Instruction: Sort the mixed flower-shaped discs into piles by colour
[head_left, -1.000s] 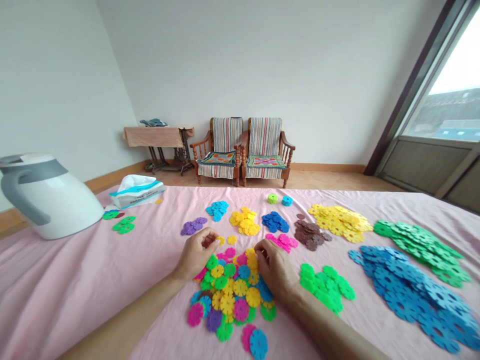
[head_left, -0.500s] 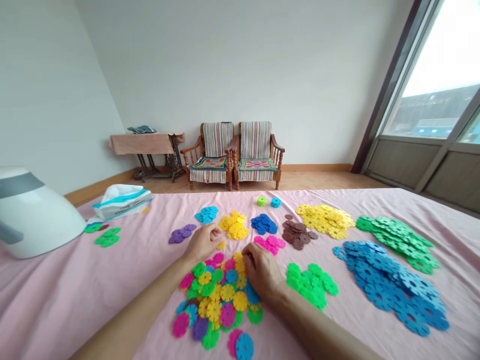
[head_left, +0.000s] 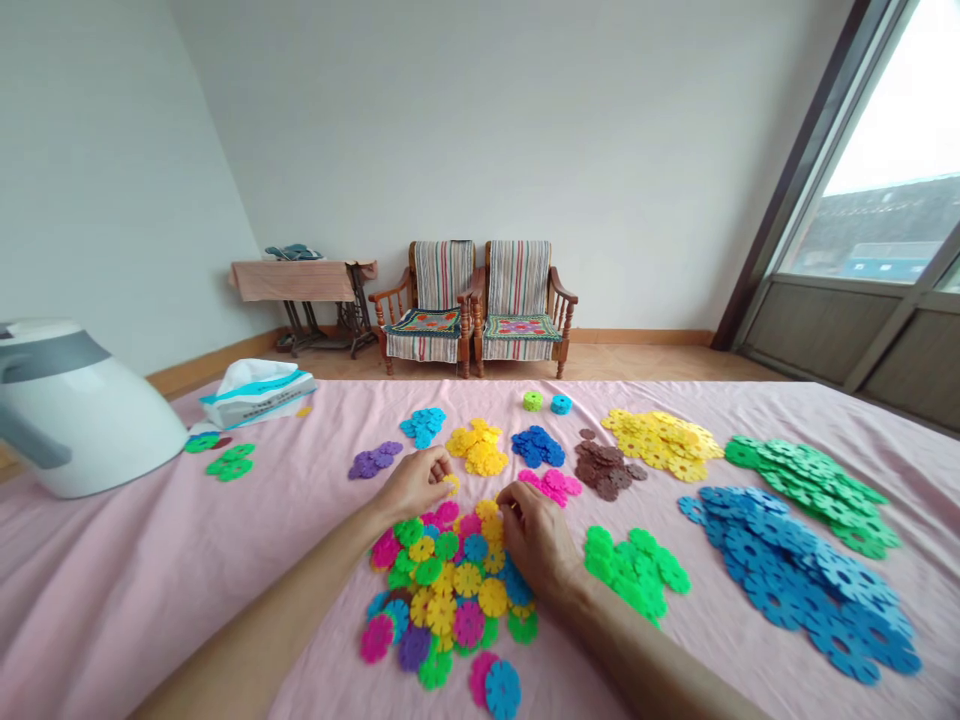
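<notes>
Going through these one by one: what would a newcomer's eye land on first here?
Probably the heap of mixed-colour notched discs at the front middle of the pink cloth, with the left hand near its far edge and the right hand at its right side. Next, the big blue pile on the right, then the white jug at the far left.

Two wooden armchairs (head_left: 521, 318), draped with striped covers (head_left: 519, 272), are set side by side before the pale far wall (head_left: 450, 130). To their left, a table (head_left: 352, 322) is covered by a pinkish cloth (head_left: 292, 282). The floor (head_left: 622, 362) is edged by a baseboard (head_left: 637, 337); daylight is admitted through the window (head_left: 877, 210) at right.
</notes>
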